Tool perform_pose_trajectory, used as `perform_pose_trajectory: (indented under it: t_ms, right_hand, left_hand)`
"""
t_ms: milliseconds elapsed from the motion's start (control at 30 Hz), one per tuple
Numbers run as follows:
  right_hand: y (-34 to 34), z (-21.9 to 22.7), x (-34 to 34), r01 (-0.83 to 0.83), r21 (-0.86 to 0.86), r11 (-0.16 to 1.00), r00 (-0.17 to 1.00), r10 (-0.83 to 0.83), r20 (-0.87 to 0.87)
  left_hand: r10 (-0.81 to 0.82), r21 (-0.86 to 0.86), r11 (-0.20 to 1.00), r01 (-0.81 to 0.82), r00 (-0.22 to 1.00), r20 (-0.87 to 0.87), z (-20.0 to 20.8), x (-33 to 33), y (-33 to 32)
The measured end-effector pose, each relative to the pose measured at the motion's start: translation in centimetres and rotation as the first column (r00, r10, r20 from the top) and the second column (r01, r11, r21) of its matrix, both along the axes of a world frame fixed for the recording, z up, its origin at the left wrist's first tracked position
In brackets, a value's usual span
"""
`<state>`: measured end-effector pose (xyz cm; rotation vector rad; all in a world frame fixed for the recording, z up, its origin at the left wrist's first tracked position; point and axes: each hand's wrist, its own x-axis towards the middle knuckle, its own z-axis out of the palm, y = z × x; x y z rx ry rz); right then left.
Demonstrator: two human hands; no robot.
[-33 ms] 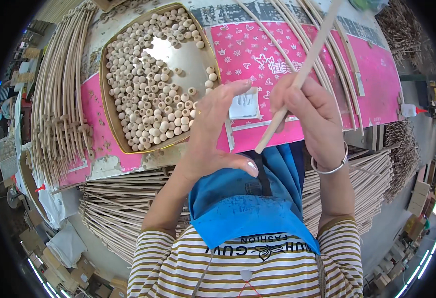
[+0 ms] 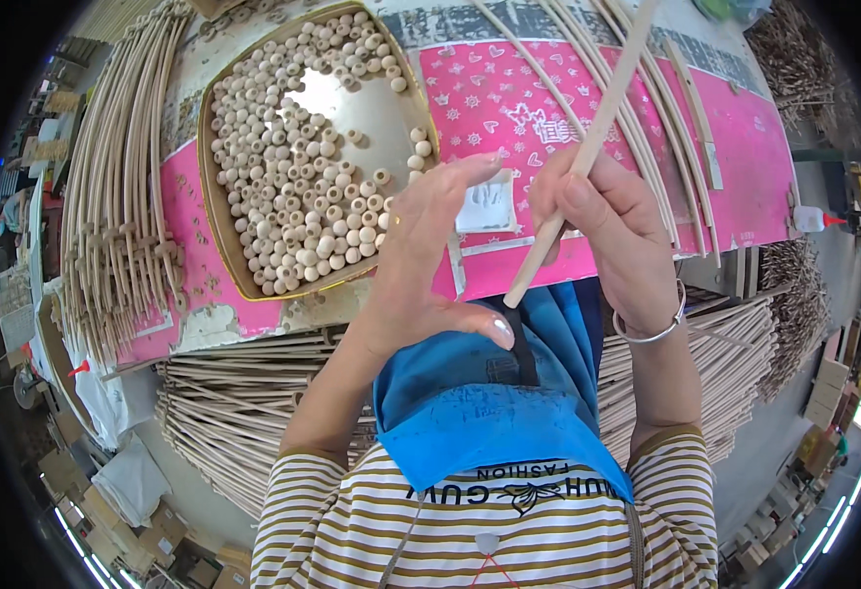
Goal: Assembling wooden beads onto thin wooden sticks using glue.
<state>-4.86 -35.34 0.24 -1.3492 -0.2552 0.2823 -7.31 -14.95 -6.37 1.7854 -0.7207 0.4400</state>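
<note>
Biggest thing in view is the table (image 2: 745, 147) with its pink patterned cover, and it's ringed by heaps of long pale rods: one bundle (image 2: 116, 196) lies along the person's left side, and a bigger pile (image 2: 244, 412) is stacked below the near edge. On the table's left half sits a shallow brown tray (image 2: 216, 236), loaded with round wooden beads (image 2: 293, 196), mostly bunched toward its near side. A blue apron (image 2: 489, 412) over a striped shirt fills the bottom middle.

Now the hands, both raised over the near table edge. The right hand (image 2: 617, 236) has its grip wrapped around a single wooden stick (image 2: 602, 118) near the low end, so the stick slants up and away over the pink cover, its bottom tip poking out just beside the other hand's thumb. The left hand (image 2: 421, 265) is spread wide, fingers curved and thumb stuck out, with nothing visibly in it. It hovers just beside the stick, between it and the tray.

Small stuff: a thin silver bracelet (image 2: 651, 334) on the right wrist, and a little white square piece (image 2: 487, 204) on the cover between the two hands.
</note>
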Motion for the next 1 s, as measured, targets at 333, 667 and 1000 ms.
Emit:
perform_pose_trajectory:
  t_ms: [333,667,1000]
  right_hand:
    - [1.1,-1.1,-0.8,-0.129,-0.005,0.992,0.986,0.128,-0.110]
    - [0.4,-2.0,-0.6,-0.308,-0.022,0.951,0.934,0.298,-0.198]
    - [-0.4,-6.7,3.1,0.316,-0.428,0.847,0.913,-0.148,0.381]
  left_hand:
    - [0.000,0.048,0.999,-0.001,1.000,0.021,1.0,-0.3,0.7]
    - [0.336,0.071,0.941,-0.330,0.904,-0.265,-0.1,1.7,4.5]
    - [0.367,0.534,0.828,-0.171,0.885,-0.286,-3.7,9.8,7.2]
